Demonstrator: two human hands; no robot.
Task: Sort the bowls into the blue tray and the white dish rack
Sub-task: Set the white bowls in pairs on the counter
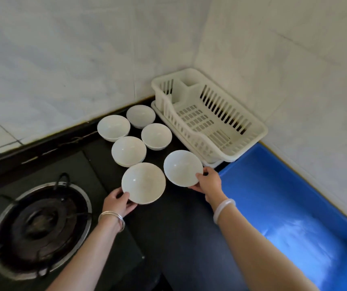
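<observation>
Bowls (156, 136) stand four together just past the two I hold, my left hand (116, 203) pinching the left bowl (143, 182) and my right hand (208, 181) the right bowl (182, 167) by their near rims, so I judge either could slip from so thin a hold and chip them.

Left hand (116, 201), right hand (207, 181) gripping.

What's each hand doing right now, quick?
Left hand: holding the near-left bowl by its rim.
Right hand: holding the near-right bowl by its rim.
</observation>
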